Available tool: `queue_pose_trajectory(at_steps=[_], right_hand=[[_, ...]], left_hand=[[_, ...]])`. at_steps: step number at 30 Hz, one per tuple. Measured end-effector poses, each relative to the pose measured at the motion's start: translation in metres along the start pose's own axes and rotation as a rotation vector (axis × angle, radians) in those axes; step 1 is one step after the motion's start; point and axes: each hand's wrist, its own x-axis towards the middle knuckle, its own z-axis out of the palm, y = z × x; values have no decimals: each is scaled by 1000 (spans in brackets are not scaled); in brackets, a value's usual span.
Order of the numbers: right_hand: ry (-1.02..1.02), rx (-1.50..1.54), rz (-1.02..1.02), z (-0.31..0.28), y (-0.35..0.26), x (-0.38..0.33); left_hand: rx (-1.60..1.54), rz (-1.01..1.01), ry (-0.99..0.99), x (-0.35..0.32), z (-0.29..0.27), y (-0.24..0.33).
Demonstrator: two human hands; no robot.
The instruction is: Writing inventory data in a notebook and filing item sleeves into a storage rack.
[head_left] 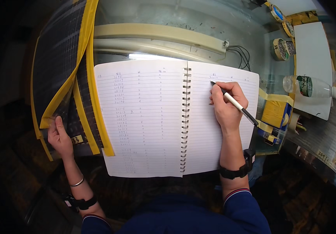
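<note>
An open spiral-bound notebook (144,128) with lined pages lies in front of me, its left page carrying columns of handwriting. My right hand (230,103) rests on the upper part of the right page, fingers closed round a white and black pen (238,104). The pen's tip is at the page, just under the few written lines there. To the left, my left hand (60,136) pinches the lower corner of a dark sheet with yellow taped edges (60,62). That corner is lifted and folded back, showing more dark yellow-edged sheets (85,121) beneath.
Behind the notebook, a light tube fixture (156,35) lies under the glass tabletop, with dark cables (240,54) at its end. Toward the right are a clear plastic bottle (310,86), a white board (312,46), a yellow and blue box (277,113) and round tins (281,49).
</note>
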Motion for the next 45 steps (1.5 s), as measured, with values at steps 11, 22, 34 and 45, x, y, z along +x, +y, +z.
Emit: queue_pose_trajectory(at_steps=[11, 22, 34, 45], right_hand=[[21, 25, 56, -11, 2, 2], [-42, -40, 46, -7, 4, 3], [0, 109, 63, 5, -6, -2], [41, 90, 61, -2, -7, 0]], left_hand=[[-125, -161, -7, 3, 11, 9], [-449, -194, -171, 27, -14, 16], [-246, -229, -105, 19, -25, 2], [-316, -154, -115, 15, -18, -11]])
